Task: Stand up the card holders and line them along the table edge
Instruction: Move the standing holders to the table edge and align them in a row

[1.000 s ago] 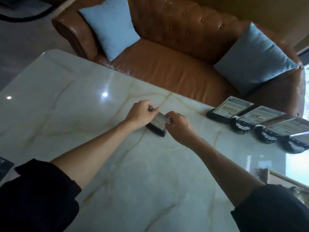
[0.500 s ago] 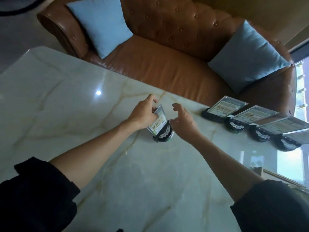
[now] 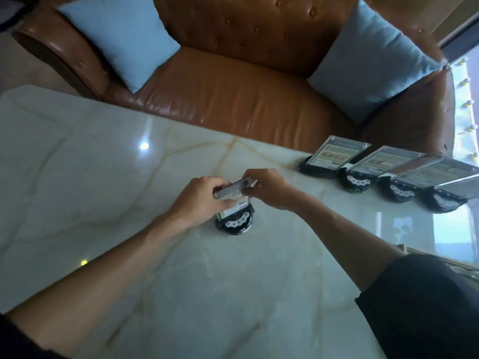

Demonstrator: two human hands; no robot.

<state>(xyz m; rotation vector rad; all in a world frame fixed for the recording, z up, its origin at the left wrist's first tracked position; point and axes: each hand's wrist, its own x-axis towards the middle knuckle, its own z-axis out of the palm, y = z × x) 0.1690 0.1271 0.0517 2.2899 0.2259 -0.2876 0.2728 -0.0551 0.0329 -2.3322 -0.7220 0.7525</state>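
Observation:
A card holder [image 3: 235, 219] with a clear panel and a black base stands upright in the middle of the marble table [image 3: 103, 177]. My left hand [image 3: 201, 199] grips the left end of its top edge, and my right hand [image 3: 267, 189] pinches the right end. Several more card holders stand in a row along the far table edge at the right, the nearest of them [image 3: 328, 158] about a hand's width beyond my right hand, then one [image 3: 368, 169] and another [image 3: 404, 181] beside it. Their panels lean back.
A brown leather sofa [image 3: 233, 94] runs behind the far table edge, with a light blue cushion [image 3: 121, 40] at its left and another cushion [image 3: 373, 60] at its right. A bright window [image 3: 466, 112] sits at the far right.
The card holder lay flat between both hands a second ago. It now stands on its base, and my right hand has closed back onto its top edge.

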